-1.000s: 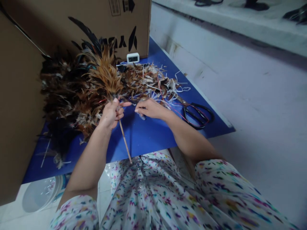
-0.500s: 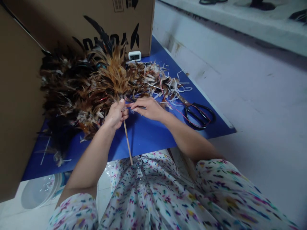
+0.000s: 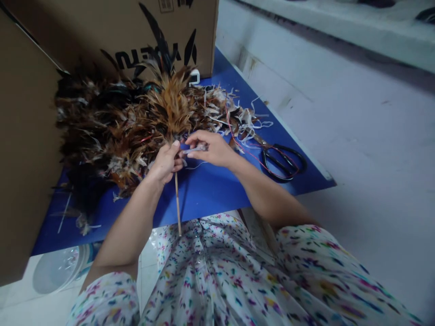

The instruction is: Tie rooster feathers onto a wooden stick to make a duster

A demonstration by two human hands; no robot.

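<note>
My left hand is closed around the upper part of a thin wooden stick, just beneath a bunch of brown and black feathers; together they look like a feather duster. The stick's lower end points toward my lap. Beside it on the right, my right hand pinches a whitish, see-through strip that runs toward the left fingers. How the strip meets the stick is hidden by those fingers. A thin pale strand hangs under the right hand.
A heap of loose feathers covers the left of the blue table. Black-handled scissors lie at right, with red string and white strips nearby. Cardboard boxes stand behind and left. A white device sits behind the feathers.
The stick's lower end has swung left and its feather tip right, partly covering the white device. My right hand has turned, and the pale strip now shows between its fingers.
</note>
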